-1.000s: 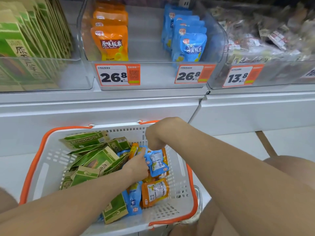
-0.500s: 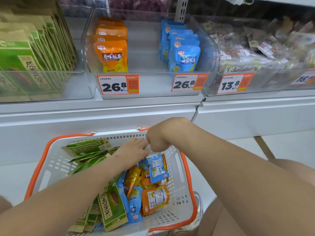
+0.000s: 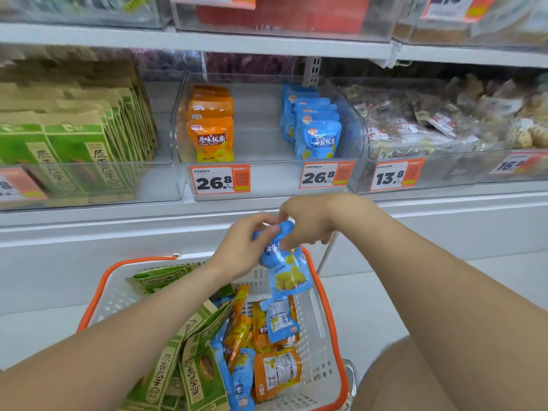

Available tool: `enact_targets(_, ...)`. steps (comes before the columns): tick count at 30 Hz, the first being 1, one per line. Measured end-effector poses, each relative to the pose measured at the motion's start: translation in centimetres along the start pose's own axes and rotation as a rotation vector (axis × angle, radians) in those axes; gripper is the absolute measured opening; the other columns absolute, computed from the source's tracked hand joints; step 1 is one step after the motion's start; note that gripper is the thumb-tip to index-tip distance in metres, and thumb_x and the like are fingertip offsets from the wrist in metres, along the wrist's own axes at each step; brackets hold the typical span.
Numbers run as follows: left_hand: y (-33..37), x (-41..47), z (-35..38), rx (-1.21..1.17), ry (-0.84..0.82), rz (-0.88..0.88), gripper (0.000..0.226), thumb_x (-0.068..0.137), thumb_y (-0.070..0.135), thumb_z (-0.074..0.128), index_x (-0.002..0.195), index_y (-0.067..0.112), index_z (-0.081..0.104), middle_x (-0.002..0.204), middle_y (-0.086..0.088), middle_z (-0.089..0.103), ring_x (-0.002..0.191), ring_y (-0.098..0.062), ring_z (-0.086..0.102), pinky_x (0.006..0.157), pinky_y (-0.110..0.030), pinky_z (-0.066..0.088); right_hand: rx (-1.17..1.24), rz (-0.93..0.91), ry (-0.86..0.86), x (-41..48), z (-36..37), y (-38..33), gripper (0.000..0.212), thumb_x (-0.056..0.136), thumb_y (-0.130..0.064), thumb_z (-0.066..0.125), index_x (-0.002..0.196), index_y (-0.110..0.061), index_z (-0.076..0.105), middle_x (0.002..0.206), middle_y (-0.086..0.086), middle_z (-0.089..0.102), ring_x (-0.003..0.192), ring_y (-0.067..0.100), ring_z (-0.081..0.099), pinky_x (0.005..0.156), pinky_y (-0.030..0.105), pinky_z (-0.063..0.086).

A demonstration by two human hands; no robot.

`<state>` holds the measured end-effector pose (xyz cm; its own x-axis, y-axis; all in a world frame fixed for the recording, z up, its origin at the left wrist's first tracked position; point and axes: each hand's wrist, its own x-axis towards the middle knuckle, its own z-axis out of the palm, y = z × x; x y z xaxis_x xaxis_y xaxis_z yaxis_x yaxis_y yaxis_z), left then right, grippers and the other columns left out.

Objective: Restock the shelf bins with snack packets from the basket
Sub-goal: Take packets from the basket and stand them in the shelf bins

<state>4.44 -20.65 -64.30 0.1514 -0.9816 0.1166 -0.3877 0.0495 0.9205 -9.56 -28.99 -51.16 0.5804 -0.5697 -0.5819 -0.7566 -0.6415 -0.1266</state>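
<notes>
The shelf [image 3: 118, 223] carries a clear bin [image 3: 360, 134] with a row of blue pouches [image 3: 321, 140] and room left in front of them. Below it, the basket [image 3: 329, 307] is heaped with loose packets [image 3: 277, 369] in green, orange and blue. The blue packet [image 3: 289, 271] hangs above the basket's far rim, its bottom free. It looks light, soft-walled and glossy, probably slippery, so the stiffer sealed top seems the safest hold. The left hand [image 3: 241, 247] and right hand [image 3: 308, 223] both grip that upper part, fingers [image 3: 261, 222] curled round it. A second ago both hands were down among the basket's packets; now this one is lifted clear.
</notes>
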Motion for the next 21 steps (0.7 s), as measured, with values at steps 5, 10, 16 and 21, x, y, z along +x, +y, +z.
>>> enact_targets(5,4.7,0.1,-0.8,-0.214,0.174,0.005,0.009,0.103,0.024,0.068,0.099,0.016,0.065,0.091,-0.007,0.073,0.075,-0.025,0.073,0.058,-0.047,0.063,0.305,-0.050,0.173,-2.4,-1.6,0.9,0.031,0.095,-0.023,0.074,0.118,-0.013,0.056,0.096,0.017,0.076,0.072,0.030,0.078,0.068,0.047,0.066)
enact_targets(10,8.1,-0.1,-1.0,-0.266,0.286,0.052,0.022,0.104,0.031,0.064,0.114,0.013,0.058,0.105,-0.003,0.075,0.091,-0.020,0.078,0.076,-0.045,0.065,0.280,-0.140,0.491,-4.9,-3.8,1.4,0.019,0.095,-0.020,0.071,0.111,-0.021,0.061,0.088,-0.004,0.064,0.079,0.025,0.074,0.060,0.036,0.060)
enact_targets(16,12.3,3.1,-0.9,-0.062,0.408,0.240,0.026,0.100,0.026,0.072,0.120,0.017,0.060,0.109,0.009,0.074,0.095,-0.006,0.074,0.080,-0.034,0.063,0.407,-0.188,0.906,-5.5,-5.8,2.8,0.022,0.102,-0.014,0.058,0.123,-0.023,0.056,0.085,-0.003,0.056,0.079,0.018,0.057,0.064,0.034,0.040)
enact_targets(21,14.4,7.8,-0.8,0.037,0.512,0.350,0.025,0.097,0.023,0.073,0.119,0.021,0.060,0.104,0.012,0.073,0.095,-0.009,0.072,0.082,-0.045,0.061,0.436,-0.224,1.194,-4.1,-7.1,4.2,0.027,0.096,-0.004,0.056,0.119,-0.019,0.058,0.102,0.008,0.064,0.091,0.025,0.054,0.079,0.036,0.041)
